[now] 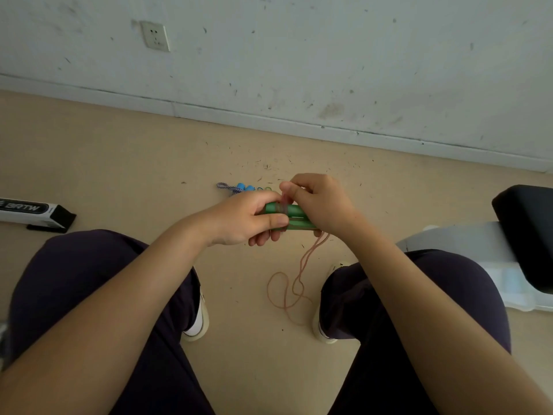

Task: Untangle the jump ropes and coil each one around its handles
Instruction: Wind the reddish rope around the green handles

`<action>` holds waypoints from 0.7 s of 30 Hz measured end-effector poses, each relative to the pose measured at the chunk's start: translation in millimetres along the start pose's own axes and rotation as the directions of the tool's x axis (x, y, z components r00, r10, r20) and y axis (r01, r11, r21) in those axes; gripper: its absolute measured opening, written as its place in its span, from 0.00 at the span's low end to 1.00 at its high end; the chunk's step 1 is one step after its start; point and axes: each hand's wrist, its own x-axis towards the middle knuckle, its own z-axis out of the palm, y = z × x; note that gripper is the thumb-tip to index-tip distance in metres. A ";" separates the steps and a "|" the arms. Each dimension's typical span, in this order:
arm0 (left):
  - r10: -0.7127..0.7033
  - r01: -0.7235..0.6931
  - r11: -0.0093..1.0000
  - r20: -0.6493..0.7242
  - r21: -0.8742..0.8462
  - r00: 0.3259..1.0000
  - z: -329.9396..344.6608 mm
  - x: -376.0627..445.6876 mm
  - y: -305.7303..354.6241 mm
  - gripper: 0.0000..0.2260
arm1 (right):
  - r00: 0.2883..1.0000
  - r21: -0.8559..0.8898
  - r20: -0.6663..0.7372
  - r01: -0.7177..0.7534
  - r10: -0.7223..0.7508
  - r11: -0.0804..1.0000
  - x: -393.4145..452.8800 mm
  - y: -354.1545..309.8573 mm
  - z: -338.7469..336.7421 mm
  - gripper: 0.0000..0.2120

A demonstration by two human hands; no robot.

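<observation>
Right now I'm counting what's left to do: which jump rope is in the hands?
The green-handled rope, its pinkish cord trailing to the floor, held by the left hand and right hand. The blue-handled rope lies on the floor beyond.

Between the fingers [270, 220] of both hands, the green handles [294, 211] look like smooth, slightly glossy plastic. The pinkish cord [302, 265] trailing below the fingers looks thin, smooth and rubbery or plastic. Just beyond the fingers lie a braided blue-and-white rope [225, 187], cloth-like in look, and blue handles [244, 187] that look like matt plastic. The floor [125, 163] is matt tan, smooth, speckled with grit. The wall [299, 55] is matt, scuffed paint.
</observation>
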 end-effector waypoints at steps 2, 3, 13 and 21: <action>0.001 -0.001 1.000 0.002 0.014 1.000 0.3 1.2 -1.4 0.06 | 0.998 0.012 0.045 -0.040 0.039 0.999 -0.3 1.8 -0.7 0.15; 0.001 -0.001 1.000 0.003 0.018 1.000 -0.1 1.5 -1.9 0.06 | 0.996 0.022 0.064 -0.058 0.057 0.998 -0.2 3.0 -1.3 0.15; -0.035 0.034 0.999 -0.032 -0.022 0.999 1.8 5.0 -6.0 0.08 | 0.990 0.112 0.069 -0.128 0.121 0.985 7.2 15.8 -2.1 0.15; 0.016 -0.018 1.000 -0.089 -0.023 0.996 0.7 7.7 -12.9 0.17 | 0.981 0.118 0.125 -0.162 0.147 0.980 7.3 15.2 -0.2 0.20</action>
